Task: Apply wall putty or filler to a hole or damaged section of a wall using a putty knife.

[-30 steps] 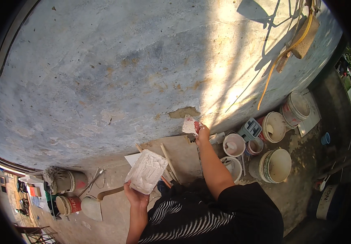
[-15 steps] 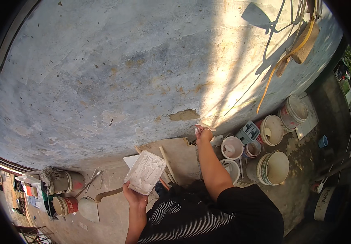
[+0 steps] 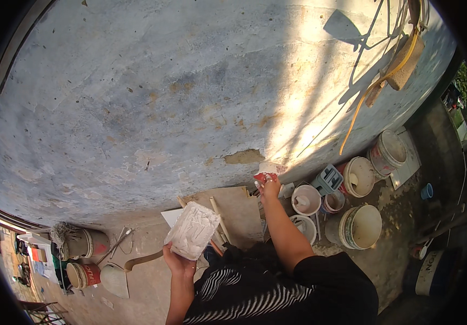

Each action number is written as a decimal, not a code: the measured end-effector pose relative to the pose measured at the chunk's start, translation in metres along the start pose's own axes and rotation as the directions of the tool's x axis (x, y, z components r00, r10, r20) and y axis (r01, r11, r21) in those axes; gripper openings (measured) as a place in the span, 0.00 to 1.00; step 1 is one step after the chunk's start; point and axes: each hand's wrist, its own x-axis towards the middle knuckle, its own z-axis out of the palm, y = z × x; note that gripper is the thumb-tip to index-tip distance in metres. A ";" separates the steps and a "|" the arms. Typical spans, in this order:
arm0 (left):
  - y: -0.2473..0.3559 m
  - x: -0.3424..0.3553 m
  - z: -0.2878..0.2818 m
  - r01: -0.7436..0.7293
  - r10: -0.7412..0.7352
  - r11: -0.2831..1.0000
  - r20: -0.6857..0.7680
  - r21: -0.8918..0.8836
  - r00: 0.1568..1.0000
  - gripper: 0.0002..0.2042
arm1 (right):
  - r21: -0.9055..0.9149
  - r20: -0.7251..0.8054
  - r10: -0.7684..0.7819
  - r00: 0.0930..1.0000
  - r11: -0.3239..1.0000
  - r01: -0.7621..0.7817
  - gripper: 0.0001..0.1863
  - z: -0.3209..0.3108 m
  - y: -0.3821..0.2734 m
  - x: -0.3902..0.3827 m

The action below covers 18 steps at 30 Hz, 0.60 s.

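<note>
The left hand (image 3: 181, 262) grips a board (image 3: 192, 231) coated in whitish paste. At the board's two o'clock, the right hand (image 3: 269, 187) clasps a paste-smeared red scraper (image 3: 270, 169); a brown patch (image 3: 244, 156) on the wall (image 3: 152, 119) lies at the scraper's ten o'clock.

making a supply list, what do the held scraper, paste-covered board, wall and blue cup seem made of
Scraper: red part likely plastic, by its even colour; the rest is paste-coated, so unclear.
Board: cannot tell; pale, ridged paste covers its face.
Wall: probably painted plaster, matte, with a chipped brownish patch.
Blue cup: likely plastic, evenly coloured.
</note>
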 end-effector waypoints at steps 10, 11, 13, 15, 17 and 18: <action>-0.002 0.005 -0.008 -0.001 0.000 1.000 -0.019 -0.024 1.000 0.34 | 0.022 0.200 0.062 0.978 0.997 -0.068 0.10 -0.010 -0.001 -0.031; -0.002 0.005 -0.008 0.001 -0.001 1.000 -0.007 -0.025 1.000 0.34 | 0.024 0.197 0.059 0.979 0.998 -0.065 0.10 -0.011 0.001 -0.024; -0.003 0.005 -0.005 0.003 -0.003 1.000 0.005 -0.025 1.000 0.35 | 0.041 0.175 0.081 0.981 0.995 -0.089 0.08 -0.005 0.004 -0.011; -0.003 0.003 0.000 0.021 -0.021 1.000 -0.001 -0.004 1.000 0.35 | 0.052 0.149 0.075 0.986 0.995 -0.084 0.08 -0.005 0.002 0.002; -0.002 0.002 -0.005 0.005 -0.005 1.000 -0.008 -0.015 1.000 0.35 | 0.052 0.139 0.082 0.987 0.995 -0.090 0.07 0.002 0.001 0.000; -0.001 0.002 -0.007 -0.003 0.002 1.000 -0.010 -0.025 1.000 0.35 | -0.071 0.091 0.030 0.995 0.997 -0.023 0.07 0.004 0.000 -0.003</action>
